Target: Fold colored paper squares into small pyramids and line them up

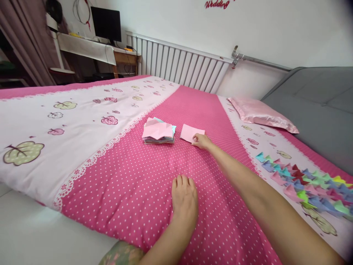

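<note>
My right hand [201,141] reaches forward over the bed, its thumb and fingers closed at the near right corner of a pink sheet of paper [189,131]. Whether it grips one sheet or several, I cannot tell. Just left of that paper lies a thick, uneven pile of papers [157,130], with a creased pink sheet on top and light blue edges sticking out. Closer to me, my left hand [184,195] rests palm down on the dotted pink bedspread [132,184], fingers flat and holding nothing.
Rows of small folded paper boats [311,184] in many colours stand on the bed at the right. A pink pillow [260,114] lies beyond them against a grey headboard [317,99]. At the back left are a desk [85,49] with a monitor [106,24] and a metal railing [176,60].
</note>
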Tool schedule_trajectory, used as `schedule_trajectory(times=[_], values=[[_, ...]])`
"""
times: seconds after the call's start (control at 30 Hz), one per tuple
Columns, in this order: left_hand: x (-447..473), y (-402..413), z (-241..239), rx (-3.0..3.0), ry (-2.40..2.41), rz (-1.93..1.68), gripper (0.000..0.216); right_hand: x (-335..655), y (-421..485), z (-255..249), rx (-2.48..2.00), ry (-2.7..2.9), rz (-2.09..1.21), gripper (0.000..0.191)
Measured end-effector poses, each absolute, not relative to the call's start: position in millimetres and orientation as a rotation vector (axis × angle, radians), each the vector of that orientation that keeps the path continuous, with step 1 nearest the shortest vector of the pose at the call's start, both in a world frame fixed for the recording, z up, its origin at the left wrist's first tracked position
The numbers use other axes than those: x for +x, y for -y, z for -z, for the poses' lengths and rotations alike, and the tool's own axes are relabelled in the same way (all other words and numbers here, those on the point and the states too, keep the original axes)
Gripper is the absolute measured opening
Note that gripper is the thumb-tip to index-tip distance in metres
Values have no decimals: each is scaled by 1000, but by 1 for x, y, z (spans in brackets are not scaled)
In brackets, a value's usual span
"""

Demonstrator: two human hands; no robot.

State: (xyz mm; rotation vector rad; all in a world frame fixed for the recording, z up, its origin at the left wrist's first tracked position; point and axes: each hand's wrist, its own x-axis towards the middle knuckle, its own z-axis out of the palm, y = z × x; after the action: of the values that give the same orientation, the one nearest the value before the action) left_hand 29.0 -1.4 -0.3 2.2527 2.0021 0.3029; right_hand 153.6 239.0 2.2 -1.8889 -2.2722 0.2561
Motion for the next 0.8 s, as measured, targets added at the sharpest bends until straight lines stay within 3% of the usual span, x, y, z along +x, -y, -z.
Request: schedule_trajectory(times=[0.53,0.7,0.8], values=[[28,1,0,2227,-1998,-366,33,168,-252,4,-1788,2200,-410,24],[28,1,-1,2245,-2003,-304,32,162,-244,1,-1805,2158,-302,12],[27,1,-2,2244,-2003,-304,29,155,-231,-6,-1814,2066,-119,15]])
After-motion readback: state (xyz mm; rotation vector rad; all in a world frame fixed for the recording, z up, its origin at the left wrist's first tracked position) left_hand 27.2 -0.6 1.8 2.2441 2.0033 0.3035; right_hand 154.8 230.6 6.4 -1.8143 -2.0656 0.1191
